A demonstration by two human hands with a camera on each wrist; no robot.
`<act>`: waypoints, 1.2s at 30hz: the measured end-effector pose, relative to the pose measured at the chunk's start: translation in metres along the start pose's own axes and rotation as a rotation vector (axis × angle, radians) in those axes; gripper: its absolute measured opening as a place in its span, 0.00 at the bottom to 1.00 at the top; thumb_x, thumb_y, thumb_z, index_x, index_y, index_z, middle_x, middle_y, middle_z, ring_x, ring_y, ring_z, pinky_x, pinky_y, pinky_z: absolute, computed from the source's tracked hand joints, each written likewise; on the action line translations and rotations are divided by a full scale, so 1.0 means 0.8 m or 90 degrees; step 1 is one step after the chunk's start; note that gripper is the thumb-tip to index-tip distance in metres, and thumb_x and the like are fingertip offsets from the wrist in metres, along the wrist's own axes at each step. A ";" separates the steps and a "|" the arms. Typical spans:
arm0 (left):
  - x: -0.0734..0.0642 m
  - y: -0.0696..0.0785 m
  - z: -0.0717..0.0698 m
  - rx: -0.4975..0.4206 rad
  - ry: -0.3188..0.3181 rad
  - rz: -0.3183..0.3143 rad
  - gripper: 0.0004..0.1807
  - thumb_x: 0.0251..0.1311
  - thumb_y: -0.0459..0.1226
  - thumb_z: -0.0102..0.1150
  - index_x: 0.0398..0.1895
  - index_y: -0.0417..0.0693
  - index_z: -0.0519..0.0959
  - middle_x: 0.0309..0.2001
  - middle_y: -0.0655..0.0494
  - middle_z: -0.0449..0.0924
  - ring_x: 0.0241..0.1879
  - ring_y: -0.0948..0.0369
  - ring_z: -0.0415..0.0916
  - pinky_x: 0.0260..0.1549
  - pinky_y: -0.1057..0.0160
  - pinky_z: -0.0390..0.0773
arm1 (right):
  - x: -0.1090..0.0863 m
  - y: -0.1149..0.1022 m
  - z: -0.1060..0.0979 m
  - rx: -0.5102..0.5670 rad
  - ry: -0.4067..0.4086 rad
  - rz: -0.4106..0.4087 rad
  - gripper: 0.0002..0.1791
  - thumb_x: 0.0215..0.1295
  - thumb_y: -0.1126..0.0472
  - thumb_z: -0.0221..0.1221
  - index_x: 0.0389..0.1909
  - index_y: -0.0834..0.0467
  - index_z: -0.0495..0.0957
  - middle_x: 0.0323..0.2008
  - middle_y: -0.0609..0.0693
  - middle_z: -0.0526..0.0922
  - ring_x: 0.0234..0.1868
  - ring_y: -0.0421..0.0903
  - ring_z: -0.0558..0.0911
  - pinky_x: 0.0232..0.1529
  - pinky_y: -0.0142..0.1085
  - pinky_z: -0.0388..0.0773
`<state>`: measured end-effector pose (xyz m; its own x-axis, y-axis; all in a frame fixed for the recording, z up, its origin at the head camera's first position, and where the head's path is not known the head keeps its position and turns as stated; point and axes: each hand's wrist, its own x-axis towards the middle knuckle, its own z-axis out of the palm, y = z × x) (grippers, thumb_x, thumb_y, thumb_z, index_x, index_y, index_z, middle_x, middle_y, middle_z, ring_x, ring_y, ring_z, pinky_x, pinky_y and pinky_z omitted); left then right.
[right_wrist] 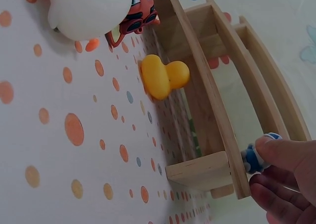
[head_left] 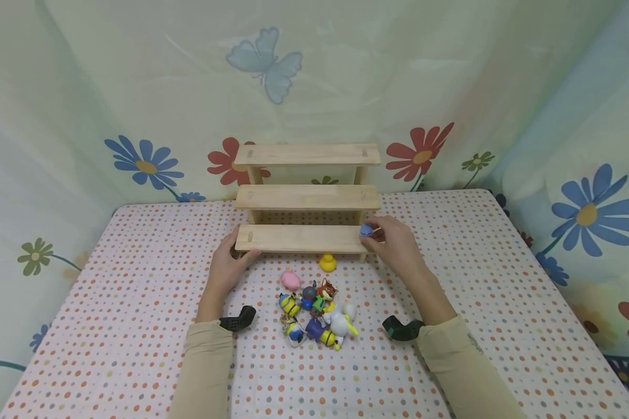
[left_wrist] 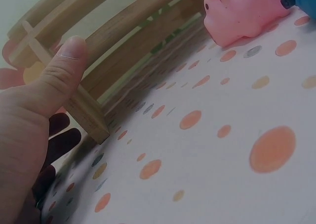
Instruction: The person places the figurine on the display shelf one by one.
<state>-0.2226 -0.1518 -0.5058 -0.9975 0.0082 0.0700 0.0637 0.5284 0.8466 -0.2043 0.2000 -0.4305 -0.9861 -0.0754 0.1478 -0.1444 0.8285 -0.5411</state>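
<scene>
A three-tier wooden shelf (head_left: 304, 238) stands at the back of the table. My left hand (head_left: 228, 265) grips the left end of its lowest board, the thumb (left_wrist: 69, 68) on the front edge and the other fingers beyond the end. At the right end of that board, my right hand (head_left: 397, 244) pinches a small blue-and-white figurine (right_wrist: 254, 160) between thumb and fingers. The figurine is at the board's top; whether it touches is hard to tell. A yellow rubber duck (head_left: 327, 263) sits just before the shelf, and a pink pig (head_left: 290, 280) lies to its left.
In front of the shelf lies a cluster of toy figures, among them a fox (head_left: 327, 289), a grey-headed figure (head_left: 308, 294), a yellow-and-blue figure (head_left: 289, 304) and a white figure (head_left: 339, 321). A dotted cloth (head_left: 136, 326) covers the table; a flowered curtain (head_left: 335, 70) hangs behind.
</scene>
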 end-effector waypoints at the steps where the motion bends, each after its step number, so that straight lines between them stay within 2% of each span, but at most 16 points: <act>1: 0.000 0.000 0.000 -0.004 0.000 0.000 0.53 0.50 0.58 0.64 0.75 0.48 0.52 0.69 0.46 0.61 0.69 0.51 0.61 0.68 0.54 0.63 | 0.000 0.000 0.001 -0.001 0.000 0.001 0.22 0.60 0.59 0.64 0.54 0.60 0.75 0.48 0.57 0.79 0.43 0.52 0.83 0.44 0.44 0.83; 22: -0.003 -0.002 -0.004 -0.021 -0.004 -0.010 0.54 0.50 0.58 0.64 0.75 0.45 0.51 0.72 0.45 0.55 0.70 0.51 0.58 0.68 0.55 0.62 | -0.009 -0.011 -0.004 -0.020 -0.005 -0.016 0.23 0.62 0.56 0.63 0.57 0.59 0.74 0.51 0.57 0.77 0.45 0.54 0.82 0.44 0.46 0.82; 28: -0.001 -0.004 0.001 -0.035 -0.009 -0.016 0.55 0.48 0.60 0.64 0.75 0.47 0.51 0.72 0.47 0.56 0.71 0.53 0.57 0.69 0.56 0.61 | -0.015 -0.022 -0.019 -0.041 0.056 -0.064 0.19 0.62 0.60 0.63 0.53 0.60 0.77 0.47 0.58 0.79 0.41 0.55 0.82 0.41 0.47 0.83; 30: 0.000 -0.003 0.003 -0.042 -0.012 -0.014 0.56 0.48 0.61 0.63 0.75 0.47 0.51 0.73 0.47 0.55 0.71 0.53 0.57 0.69 0.56 0.61 | -0.020 -0.031 -0.021 -0.047 0.056 -0.092 0.17 0.62 0.60 0.63 0.51 0.60 0.78 0.43 0.56 0.80 0.40 0.52 0.83 0.40 0.45 0.83; 32: 0.002 -0.003 0.005 -0.047 -0.011 -0.013 0.56 0.47 0.62 0.63 0.75 0.48 0.51 0.73 0.48 0.55 0.71 0.54 0.57 0.69 0.57 0.61 | -0.025 -0.043 -0.020 -0.057 0.014 -0.132 0.15 0.62 0.60 0.62 0.49 0.60 0.79 0.41 0.54 0.82 0.39 0.50 0.83 0.39 0.43 0.83; 34: 0.003 -0.003 0.005 -0.046 -0.009 -0.014 0.56 0.46 0.63 0.62 0.75 0.48 0.51 0.73 0.49 0.55 0.71 0.55 0.56 0.69 0.57 0.61 | -0.031 -0.055 -0.015 -0.083 -0.076 -0.160 0.15 0.64 0.58 0.61 0.49 0.59 0.80 0.41 0.52 0.83 0.41 0.48 0.82 0.41 0.42 0.83; 36: 0.003 -0.004 0.004 -0.045 -0.006 -0.016 0.56 0.47 0.63 0.62 0.75 0.48 0.51 0.73 0.50 0.54 0.71 0.55 0.56 0.69 0.57 0.61 | -0.038 -0.063 -0.008 -0.110 -0.187 -0.171 0.17 0.66 0.55 0.59 0.52 0.58 0.79 0.46 0.53 0.82 0.46 0.49 0.82 0.46 0.45 0.81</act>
<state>-0.2256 -0.1511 -0.5099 -0.9991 0.0044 0.0431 0.0401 0.4675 0.8831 -0.1666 0.1638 -0.4023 -0.9001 -0.4355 0.0097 -0.4086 0.8364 -0.3653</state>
